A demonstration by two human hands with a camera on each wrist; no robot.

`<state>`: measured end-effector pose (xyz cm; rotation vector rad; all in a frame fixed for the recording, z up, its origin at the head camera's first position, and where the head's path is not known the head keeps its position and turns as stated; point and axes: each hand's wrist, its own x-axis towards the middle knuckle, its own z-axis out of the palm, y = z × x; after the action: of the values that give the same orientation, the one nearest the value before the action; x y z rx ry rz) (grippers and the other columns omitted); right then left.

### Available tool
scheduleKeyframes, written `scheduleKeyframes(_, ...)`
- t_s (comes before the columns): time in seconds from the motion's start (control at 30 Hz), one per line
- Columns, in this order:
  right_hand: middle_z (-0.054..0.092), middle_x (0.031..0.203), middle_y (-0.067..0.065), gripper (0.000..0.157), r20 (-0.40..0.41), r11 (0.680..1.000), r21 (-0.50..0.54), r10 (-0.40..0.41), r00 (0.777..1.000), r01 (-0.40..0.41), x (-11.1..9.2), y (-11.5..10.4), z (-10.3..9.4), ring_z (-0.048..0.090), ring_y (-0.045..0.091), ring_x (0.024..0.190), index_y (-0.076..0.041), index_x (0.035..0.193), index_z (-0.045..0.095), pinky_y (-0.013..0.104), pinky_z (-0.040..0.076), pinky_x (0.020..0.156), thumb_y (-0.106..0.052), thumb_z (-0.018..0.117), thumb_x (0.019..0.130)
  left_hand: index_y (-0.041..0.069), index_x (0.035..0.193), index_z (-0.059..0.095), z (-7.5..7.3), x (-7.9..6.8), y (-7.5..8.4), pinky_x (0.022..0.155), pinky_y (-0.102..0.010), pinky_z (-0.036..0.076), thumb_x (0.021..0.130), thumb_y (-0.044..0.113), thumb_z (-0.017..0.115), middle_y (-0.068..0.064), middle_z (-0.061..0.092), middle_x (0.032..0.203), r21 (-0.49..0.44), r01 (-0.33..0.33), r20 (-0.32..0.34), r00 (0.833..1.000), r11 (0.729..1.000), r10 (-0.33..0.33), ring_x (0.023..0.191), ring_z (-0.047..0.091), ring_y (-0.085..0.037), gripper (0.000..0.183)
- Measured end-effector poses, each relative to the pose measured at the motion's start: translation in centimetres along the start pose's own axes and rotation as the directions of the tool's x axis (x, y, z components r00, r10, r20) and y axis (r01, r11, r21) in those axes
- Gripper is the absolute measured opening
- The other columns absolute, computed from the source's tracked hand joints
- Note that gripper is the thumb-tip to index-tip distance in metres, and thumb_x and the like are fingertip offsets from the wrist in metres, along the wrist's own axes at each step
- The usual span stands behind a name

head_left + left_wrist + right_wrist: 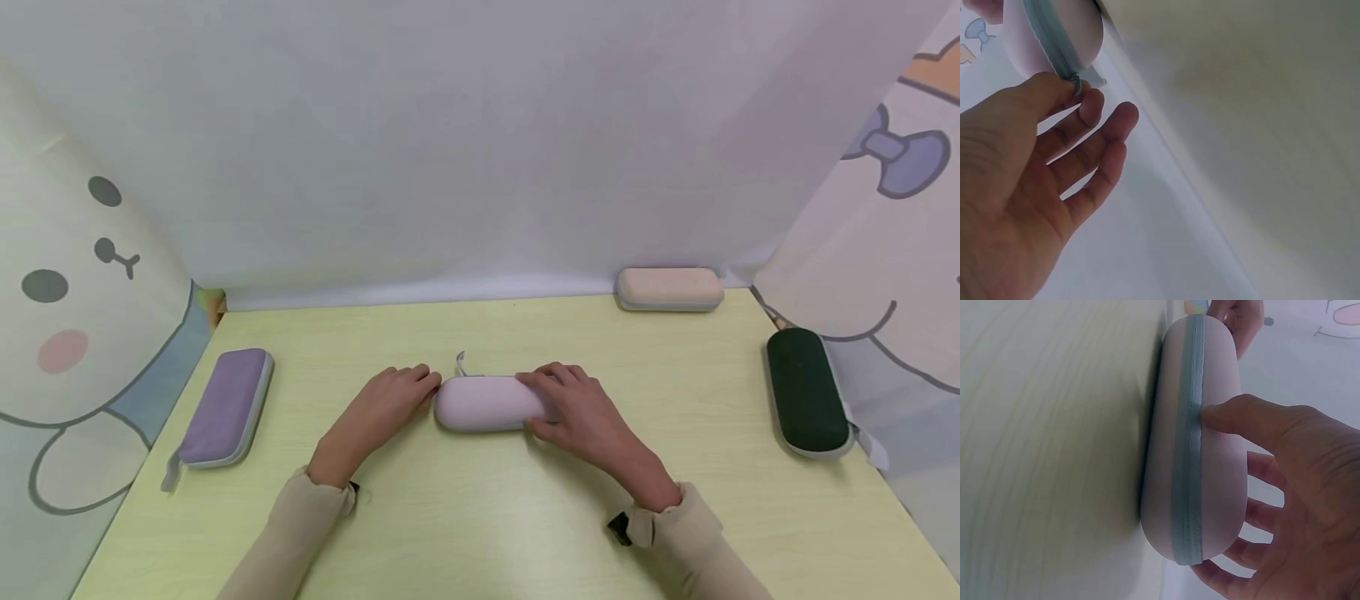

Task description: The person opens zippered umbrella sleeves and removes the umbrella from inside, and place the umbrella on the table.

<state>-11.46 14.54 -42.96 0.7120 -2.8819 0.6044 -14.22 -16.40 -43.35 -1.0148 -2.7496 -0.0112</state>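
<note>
A pale pink zippered glasses case (480,404) with a grey-blue zipper band lies crosswise on the table, between my two hands. My left hand (393,398) is at its left end. Thumb and index finger pinch the small metal zipper pull (1077,85) there, while the other fingers are loosely bent. Over the right part of the case, my right hand (583,414) grips it, thumb on the near side by the zipper band (1190,444) and fingers round the far side. The zipper looks closed along the near side. A small strap (461,362) sticks up behind the case.
On the left of the table (450,533) lies a purple zippered case (227,406) with a strap. A peach case (670,289) sits at the back right against the white curtain (480,150). Near the right edge is a dark green case (806,392).
</note>
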Motion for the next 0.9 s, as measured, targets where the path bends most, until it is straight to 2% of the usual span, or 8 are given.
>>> scheduleKeyframes(0.27,0.061,0.125,-0.001,0.058,-0.004,1.0,0.008,0.01,1.0,-0.01,-0.1,-0.1,0.0,0.055,0.028,0.116,-0.029,0.133,0.059,0.05,0.048,0.088,-0.034,0.08,0.08,0.021,0.097,0.059,-0.4,-0.4,0.1,0.063,-0.024,0.035,0.095,0.023,0.066,0.01,0.048,0.08,-0.025,-0.001,-0.006,1.0,1.0,0.001,0.059,0.037,-0.007,0.007)
scheduleKeyframes(0.67,0.06,0.126,-0.002,0.058,0.001,0.999,0.027,0.021,1.0,-0.021,0.0,-0.1,0.2,0.055,0.029,0.118,-0.029,0.135,0.059,0.05,0.048,0.089,-0.035,0.079,0.081,0.021,0.093,0.064,-1.0,-0.6,0.1,0.067,-0.026,0.042,0.091,0.02,0.07,0.011,0.054,0.078,-0.078,0.008,0.021,1.0,0.997,-0.007,0.066,0.044,-0.007,0.006)
scheduleKeyframes(0.9,0.061,0.126,-0.003,0.058,-0.003,1.0,0.022,0.016,1.0,-0.016,0.0,0.0,0.1,0.055,0.028,0.117,-0.03,0.134,0.059,0.049,0.048,0.088,-0.036,0.08,0.081,0.021,0.083,0.063,-1.3,-0.6,0.2,0.066,-0.025,0.042,0.091,0.018,0.07,0.014,0.054,0.071,-0.132,0.016,0.009,1.0,0.991,-0.014,0.06,0.04,-0.005,0.011)
